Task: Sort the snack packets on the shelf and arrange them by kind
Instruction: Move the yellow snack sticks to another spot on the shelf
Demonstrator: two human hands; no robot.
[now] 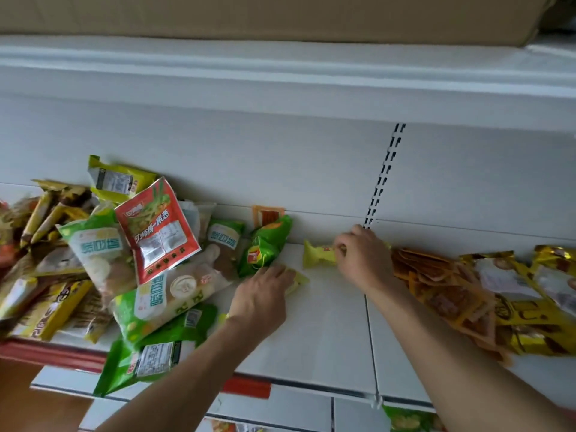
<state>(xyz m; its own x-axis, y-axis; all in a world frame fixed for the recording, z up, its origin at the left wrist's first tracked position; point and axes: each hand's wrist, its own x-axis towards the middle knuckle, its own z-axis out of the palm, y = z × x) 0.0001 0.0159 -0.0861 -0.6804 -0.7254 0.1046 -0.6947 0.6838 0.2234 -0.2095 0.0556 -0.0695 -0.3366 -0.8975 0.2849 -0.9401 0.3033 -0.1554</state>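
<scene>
**Shelf** (327, 332), mid-sort.
- Mixed heap (124, 269) at 9 o'clock: kinds jumbled, some packets overhanging the front edge.
- Orange sachets (436, 285) and gold packets (530, 294) at 3 o'clock: each grouped, so probably piles already sorted.
- Green crisp bag (265, 247): leans at the heap's 3 o'clock edge.
- Right hand (361, 257): fingers curled, pinching the yellow packet (318, 254) by its 3 o'clock end — likely to drag it clear.
- Left hand (265, 291): fingers together, bent down over the pale packet (298, 280) at 7 o'clock of the first — apparently gathering its match.
</scene>
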